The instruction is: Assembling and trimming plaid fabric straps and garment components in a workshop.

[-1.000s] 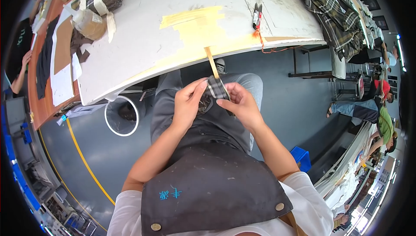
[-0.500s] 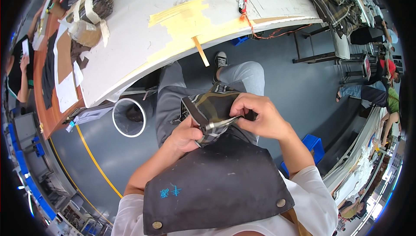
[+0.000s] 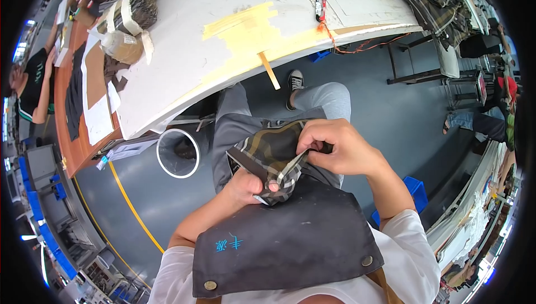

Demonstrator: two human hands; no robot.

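A dark plaid piece of fabric (image 3: 273, 146) with olive, black and white stripes is held over my lap. At its near left corner my left hand (image 3: 247, 188) grips the cloth, with a fingertip poking out past a folded edge. My right hand (image 3: 336, 148) pinches the fabric's right edge between thumb and fingers. A pale edge of the cloth runs between the two hands. Beneath it lies my dark grey apron (image 3: 290, 237), its upper flap folded over with two snaps showing.
Ahead stands a white table (image 3: 184, 52) with yellow tape (image 3: 245, 27), a protruding wooden strip (image 3: 269, 70) and thread snips (image 3: 320, 6) tied with orange cord. A white-rimmed bin (image 3: 178, 153) is on the left, a blue crate (image 3: 415, 194) on the right. Plaid cloth (image 3: 430, 2) hangs at far right.
My left hand has curled further over the near corner of the fabric, and the cloth's edge is now folded differently. The right hand keeps its pinch. The whole view has shifted slightly.
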